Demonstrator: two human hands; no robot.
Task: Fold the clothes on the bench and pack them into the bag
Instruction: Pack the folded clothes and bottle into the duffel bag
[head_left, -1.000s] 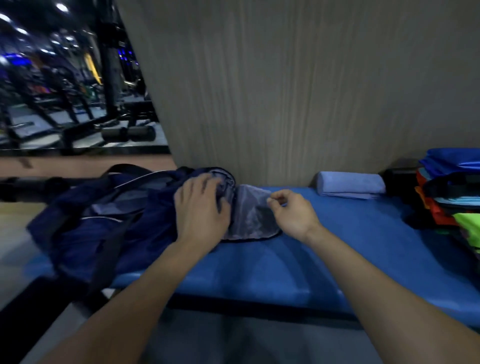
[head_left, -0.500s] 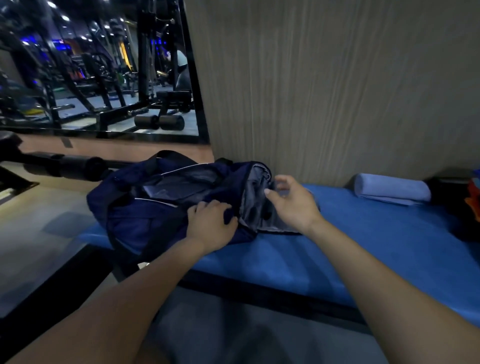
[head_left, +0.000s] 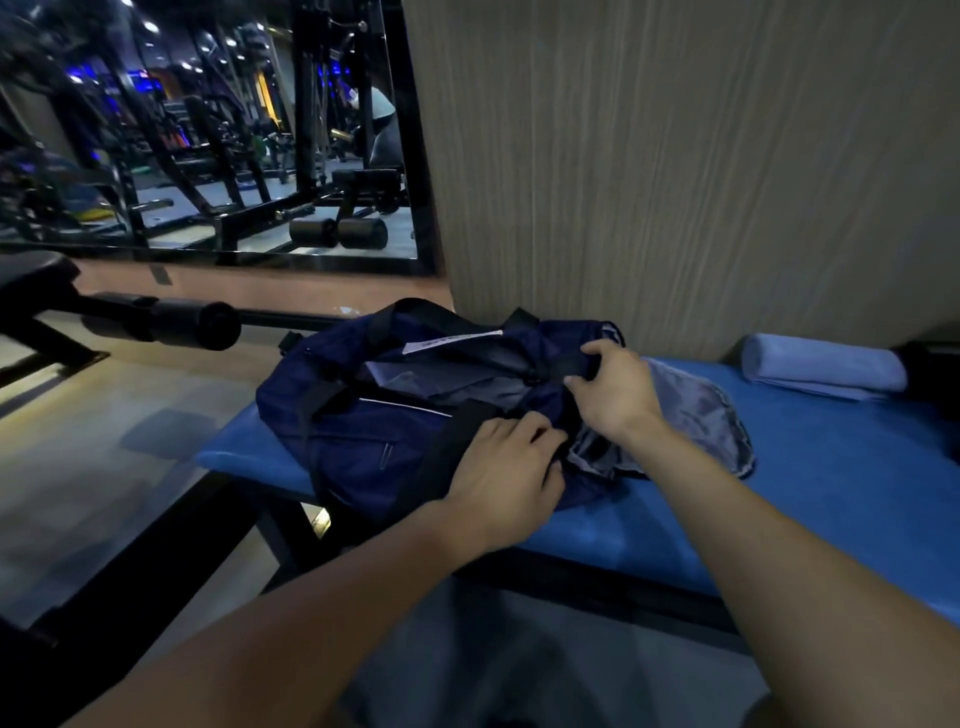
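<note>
A wood-grain wall panel (head_left: 675, 171) fills the upper right. At upper left, a mirror (head_left: 208, 130) shows dim gym machines and ceiling spotlights. Pale floor (head_left: 93, 457) lies lower left beside a black padded roller (head_left: 171, 325).

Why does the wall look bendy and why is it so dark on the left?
Head view: the wide-angle lens curves the wood-grain wall and the blue bench edge. The gym on the left is dim, lit only by small ceiling spots and blue glows, and slightly smeared. The navy bag and both hands, left hand and right hand, are lit softly, without glare.
</note>
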